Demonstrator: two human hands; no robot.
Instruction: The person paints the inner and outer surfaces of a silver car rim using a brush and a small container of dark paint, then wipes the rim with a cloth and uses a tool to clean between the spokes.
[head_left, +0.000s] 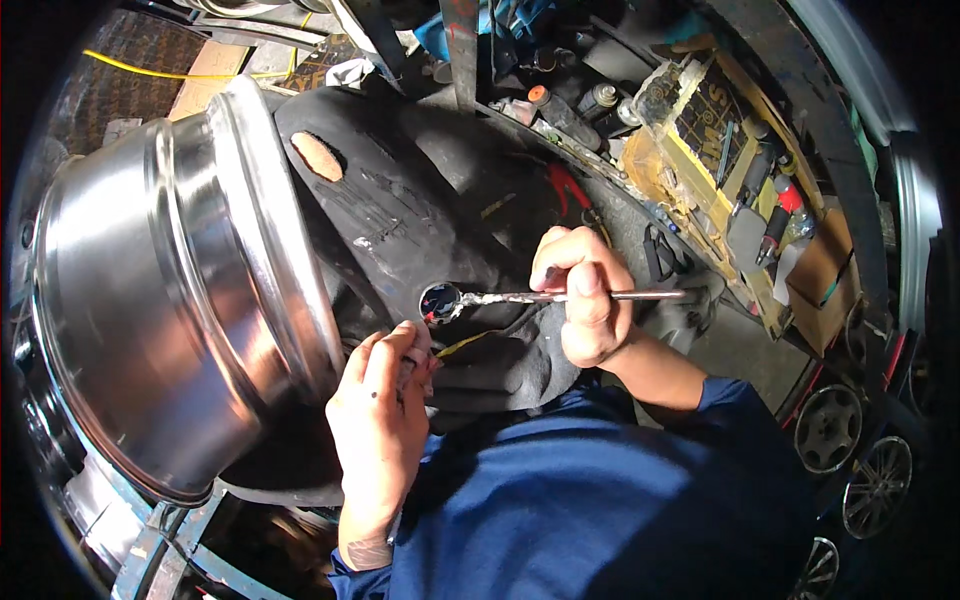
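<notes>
My right hand (585, 300) grips a thin metal rod (650, 295), held level. Its crusted left tip meets a small round dark piece (440, 302) with blue and red inside; whether they are joined, I cannot tell. My left hand (385, 410) has curled fingers around a crumpled pink-stained cloth (420, 372), just below the round piece. A large shiny metal wheel rim (150, 300) lies on its side at the left. Dark padded fabric (400, 200) with a torn hole spreads beneath and beyond my hands.
A cluttered board (700, 120) with bottles (570, 120) and tools lines the upper right. Red-handled pliers (565, 190) lie behind my right hand. A yellow hose (200, 75) runs at upper left. Alloy wheels (828, 428) stand at lower right; a blue metal frame (215, 555) sits at lower left.
</notes>
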